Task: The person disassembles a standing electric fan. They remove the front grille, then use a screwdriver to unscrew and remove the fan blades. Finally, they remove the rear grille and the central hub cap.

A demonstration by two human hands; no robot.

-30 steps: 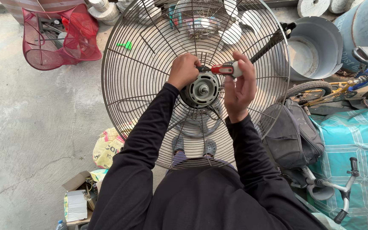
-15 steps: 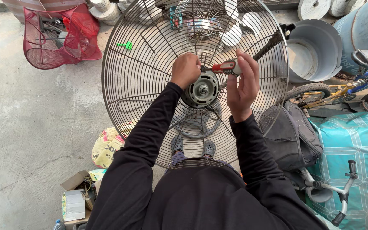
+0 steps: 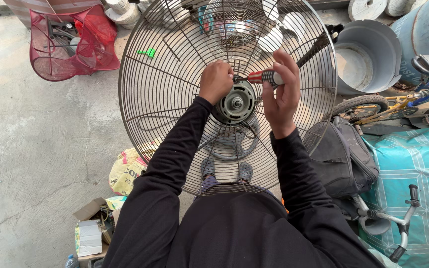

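The round wire fan guard [image 3: 165, 99] stands roughly upright before you, filling the centre of view, its motor hub [image 3: 237, 102] at the middle so the hub fixings face you. Your left hand [image 3: 215, 82] is closed at the hub's eleven o'clock edge, apparently steadying it, though what it clamps is hidden. Your right hand [image 3: 280, 94] is wrapped around a red-and-white screwdriver [image 3: 259, 77] at one o'clock, long axis near horizontal, tip pointing toward nine o'clock at the hub rim.
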